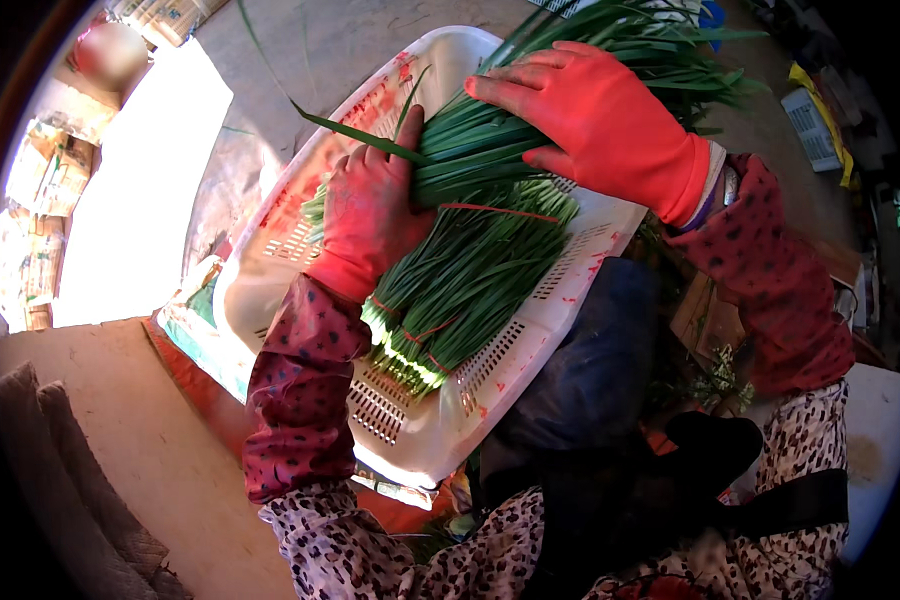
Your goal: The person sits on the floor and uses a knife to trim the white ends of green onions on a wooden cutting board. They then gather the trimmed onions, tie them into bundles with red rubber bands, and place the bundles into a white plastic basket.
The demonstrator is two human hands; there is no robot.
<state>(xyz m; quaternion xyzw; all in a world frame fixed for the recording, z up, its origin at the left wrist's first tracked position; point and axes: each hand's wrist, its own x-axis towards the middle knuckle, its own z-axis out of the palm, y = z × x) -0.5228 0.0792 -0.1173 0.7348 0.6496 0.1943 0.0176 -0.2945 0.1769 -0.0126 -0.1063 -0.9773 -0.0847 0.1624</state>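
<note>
My left hand (371, 214), in a stained red glove, grips a bunch of garlic chives (480, 142) near its pale stem ends. Its thumb points up along the leaves. Over the same bunch lies my right hand (600, 127), gloved in red, palm down with the thumb apart from the fingers. The leaf tips stick out past the far rim of a white plastic basket (562, 307). Inside, several tied bundles of garlic chives (469, 285) lie side by side, bound with red bands, their pale ends towards me. My left hand hides part of them.
Beneath the basket's left side is a printed sack (191, 307). Cartons (56, 172) stand at the far left near bright sunlight. A brown quilted cloth (82, 487) lies at lower left. Loose greens (720, 382) and a cardboard piece (709, 311) are on my right.
</note>
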